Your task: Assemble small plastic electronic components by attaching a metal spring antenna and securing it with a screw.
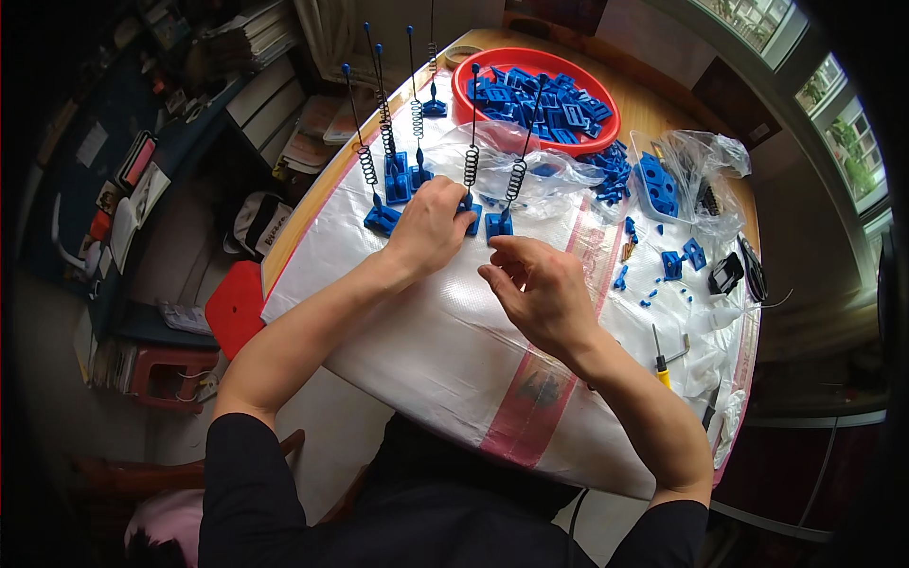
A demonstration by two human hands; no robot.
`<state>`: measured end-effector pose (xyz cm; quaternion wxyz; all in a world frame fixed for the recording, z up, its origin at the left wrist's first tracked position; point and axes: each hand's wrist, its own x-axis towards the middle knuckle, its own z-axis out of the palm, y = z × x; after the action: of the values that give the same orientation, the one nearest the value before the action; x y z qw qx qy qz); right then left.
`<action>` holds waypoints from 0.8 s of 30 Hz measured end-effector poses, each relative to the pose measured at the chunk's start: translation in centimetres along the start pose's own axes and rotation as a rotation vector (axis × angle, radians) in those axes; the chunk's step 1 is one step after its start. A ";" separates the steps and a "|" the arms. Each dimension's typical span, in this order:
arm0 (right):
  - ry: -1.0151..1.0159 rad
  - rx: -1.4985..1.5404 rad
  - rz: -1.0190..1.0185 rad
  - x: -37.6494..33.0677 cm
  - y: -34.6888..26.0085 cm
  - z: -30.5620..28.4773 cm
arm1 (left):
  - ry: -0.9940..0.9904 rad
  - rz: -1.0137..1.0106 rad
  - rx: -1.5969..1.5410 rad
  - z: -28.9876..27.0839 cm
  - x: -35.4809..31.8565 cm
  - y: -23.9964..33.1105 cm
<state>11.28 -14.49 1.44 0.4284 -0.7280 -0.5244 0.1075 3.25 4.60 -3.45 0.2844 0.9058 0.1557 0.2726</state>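
Several black spring antennas with blue square bases and blue tips stand upright on the white sheet. My left hand has its fingers closed on the blue base of one spring antenna; part of that base is hidden behind the fingers. My right hand hovers just in front of another spring antenna, thumb and forefinger curved and apart, with nothing visible between them. To the left of my left hand is a spring antenna on a tilted blue base, and more stand behind it.
A red basin full of blue plastic parts stands at the back. Beside it are a clear plastic box and crumpled bags. On the right lie small blue pieces, a yellow-handled screwdriver, a hex key and a black clip-like part.
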 end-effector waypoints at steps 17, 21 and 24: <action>0.148 0.043 0.051 -7.5 -0.9 -8.0 | -0.097 -0.206 -0.286 -8.6 3.7 -10.9; 0.151 0.032 0.103 -9.5 -0.4 -9.0 | -0.140 -0.086 -0.235 -6.6 4.5 -12.3; 0.207 0.098 0.156 -10.7 0.6 -9.3 | -0.088 -0.074 -0.235 -6.0 4.4 -12.0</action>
<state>12.80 -28.48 3.52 0.5056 -0.7520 -0.4131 0.0903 1.79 18.56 -4.70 0.4050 0.8710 0.1435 0.2382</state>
